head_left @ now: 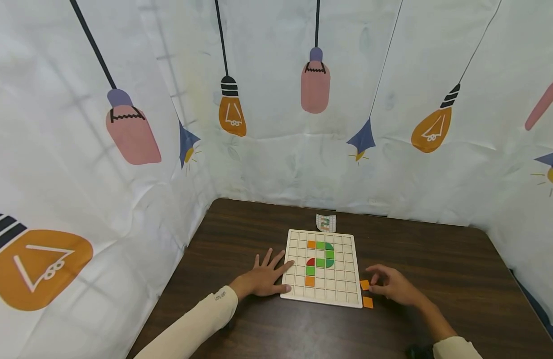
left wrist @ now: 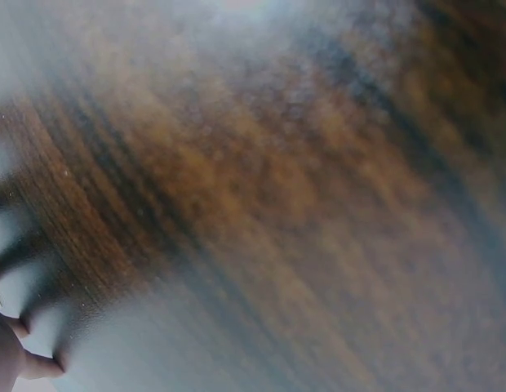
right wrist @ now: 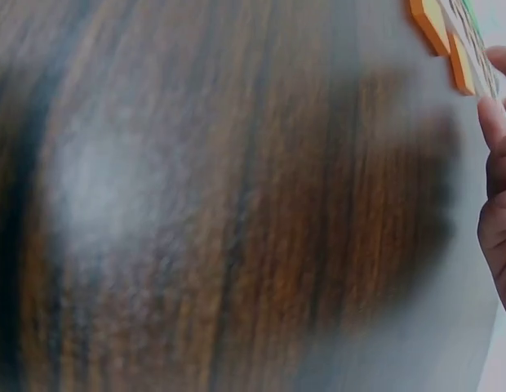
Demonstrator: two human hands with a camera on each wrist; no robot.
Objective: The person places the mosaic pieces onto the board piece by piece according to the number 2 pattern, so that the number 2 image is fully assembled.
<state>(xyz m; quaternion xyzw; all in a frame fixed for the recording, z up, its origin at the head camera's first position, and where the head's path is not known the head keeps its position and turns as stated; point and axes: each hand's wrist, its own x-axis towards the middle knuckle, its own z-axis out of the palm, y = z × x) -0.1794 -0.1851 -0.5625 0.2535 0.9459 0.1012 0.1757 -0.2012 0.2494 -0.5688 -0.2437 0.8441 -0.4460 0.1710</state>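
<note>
A pale square grid board (head_left: 343, 293) lies on the table, with green, orange and red tiles in some of its cells. My left hand (head_left: 264, 280) rests with spread fingers on its left edge. Off the right edge, two orange square tiles, an upper one (head_left: 364, 284) and a lower one (head_left: 368, 302), lie on the table. Close beside the upper tile is my right hand (head_left: 393, 285), fingers loosely bent. In the right wrist view its fingers (right wrist: 491, 122) appear just short of the orange tile (right wrist: 461, 65); I see nothing held.
Behind the board lies a small printed card (head_left: 326, 223) with a coloured grid pattern. The dark wooden table (head_left: 429, 249) stands against white sheets (head_left: 276, 164) printed with hanging lamps.
</note>
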